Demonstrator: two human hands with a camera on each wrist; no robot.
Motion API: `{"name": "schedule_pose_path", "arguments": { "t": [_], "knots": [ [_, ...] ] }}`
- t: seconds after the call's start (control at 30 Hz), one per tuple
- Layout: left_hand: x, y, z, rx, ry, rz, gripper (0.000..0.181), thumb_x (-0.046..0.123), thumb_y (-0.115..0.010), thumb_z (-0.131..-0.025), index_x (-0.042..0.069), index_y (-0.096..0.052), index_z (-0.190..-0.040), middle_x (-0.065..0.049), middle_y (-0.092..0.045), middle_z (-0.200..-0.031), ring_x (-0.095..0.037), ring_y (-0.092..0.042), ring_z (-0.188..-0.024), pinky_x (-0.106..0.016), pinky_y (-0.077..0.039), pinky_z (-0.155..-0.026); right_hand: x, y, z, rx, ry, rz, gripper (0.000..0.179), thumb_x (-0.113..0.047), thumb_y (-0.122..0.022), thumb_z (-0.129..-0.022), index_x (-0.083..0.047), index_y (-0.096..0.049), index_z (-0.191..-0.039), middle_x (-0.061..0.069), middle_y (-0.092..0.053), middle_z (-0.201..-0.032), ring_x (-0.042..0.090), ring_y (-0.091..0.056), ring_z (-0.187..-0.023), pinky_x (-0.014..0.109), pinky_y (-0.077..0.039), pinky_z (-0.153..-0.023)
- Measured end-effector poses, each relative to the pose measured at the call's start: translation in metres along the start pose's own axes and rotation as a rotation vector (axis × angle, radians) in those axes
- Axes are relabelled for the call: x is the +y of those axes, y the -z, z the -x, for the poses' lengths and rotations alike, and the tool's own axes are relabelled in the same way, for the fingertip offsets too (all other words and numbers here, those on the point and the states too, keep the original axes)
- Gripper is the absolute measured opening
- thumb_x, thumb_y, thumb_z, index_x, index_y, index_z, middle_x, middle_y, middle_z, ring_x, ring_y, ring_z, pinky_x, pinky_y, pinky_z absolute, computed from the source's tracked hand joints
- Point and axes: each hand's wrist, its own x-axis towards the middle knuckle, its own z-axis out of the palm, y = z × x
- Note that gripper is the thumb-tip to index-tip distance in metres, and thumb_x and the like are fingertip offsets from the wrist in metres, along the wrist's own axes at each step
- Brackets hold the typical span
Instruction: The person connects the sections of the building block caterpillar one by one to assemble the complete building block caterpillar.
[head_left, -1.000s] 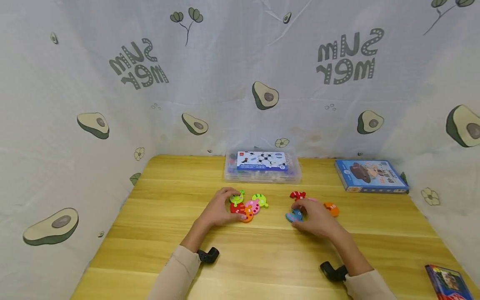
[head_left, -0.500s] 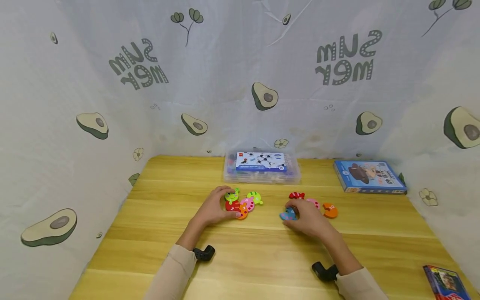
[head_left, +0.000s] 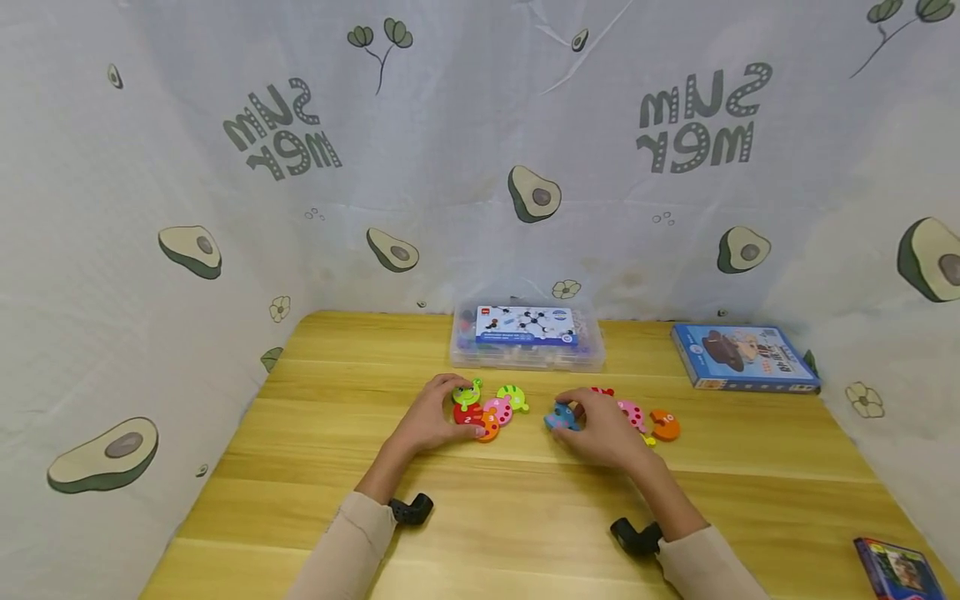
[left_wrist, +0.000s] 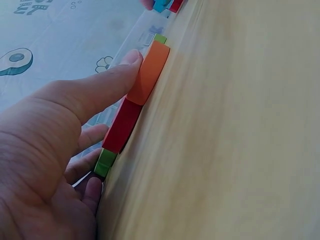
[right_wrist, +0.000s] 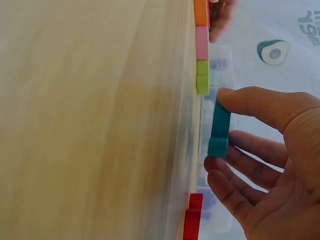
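Observation:
My left hand [head_left: 435, 417] grips the joined pieces of a caterpillar puzzle lying on the table, thumb against the orange piece [left_wrist: 149, 74] and fingers around the green smiling head [head_left: 467, 393]. Between these sits a red piece [left_wrist: 122, 125]; a pink piece [head_left: 498, 410] and a light green striped piece [head_left: 512, 397] continue the chain. My right hand [head_left: 606, 429] pinches a blue puzzle piece [right_wrist: 220, 127] between thumb and fingers, raised a little off the table, to the right of the light green piece. Just behind that hand lie loose pieces: red [right_wrist: 192, 222], pink [head_left: 632, 413], orange [head_left: 665, 425] and yellow [head_left: 648, 440].
At the back of the wooden table [head_left: 510, 508] stands a clear plastic case [head_left: 527, 358] with a printed card. A blue box [head_left: 746, 358] lies at the back right, and a small dark box [head_left: 900, 571] near the right front edge. Patterned cloth hangs behind.
My right hand has moved left with the blue piece, lifting it and nearing the joined chain. More of the loose pink and yellow pieces shows now. The left hand keeps its hold.

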Motion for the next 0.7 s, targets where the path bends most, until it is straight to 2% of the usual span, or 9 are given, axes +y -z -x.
{"name": "schedule_pose_path", "arguments": {
  "t": [0.13, 0.3, 0.7],
  "knots": [
    [0.001, 0.001, 0.001, 0.000, 0.008, 0.007, 0.077, 0.050, -0.090, -0.073, 0.020, -0.062, -0.138, -0.003, -0.048, -0.152, -0.031, -0.044, -0.144, -0.056, -0.040, -0.118, -0.008, -0.003, -0.006, 0.008, -0.011, -0.013, 0.045, -0.028, -0.082, -0.088, -0.010, -0.070, -0.128, 0.004, -0.070, -0.115, 0.020, -0.062, -0.096, 0.037, -0.056, -0.083],
    [0.003, 0.002, 0.002, 0.005, 0.017, 0.020, 0.077, 0.049, -0.091, -0.072, 0.020, -0.062, -0.137, -0.004, -0.047, -0.152, -0.032, -0.043, -0.145, -0.057, -0.040, -0.118, -0.014, -0.007, -0.015, 0.000, -0.013, -0.045, 0.048, -0.029, -0.081, -0.089, -0.007, -0.069, -0.130, 0.006, -0.070, -0.117, 0.020, -0.062, -0.095, 0.039, -0.057, -0.084],
    [0.003, 0.002, 0.001, -0.007, 0.006, 0.018, 0.076, 0.050, -0.090, -0.073, 0.020, -0.063, -0.137, -0.004, -0.047, -0.153, -0.032, -0.041, -0.146, -0.057, -0.039, -0.118, -0.017, -0.017, -0.025, -0.002, 0.005, -0.099, 0.046, -0.023, -0.082, -0.086, -0.008, -0.069, -0.127, 0.008, -0.070, -0.109, 0.020, -0.061, -0.091, 0.036, -0.055, -0.081]
  ]
}}
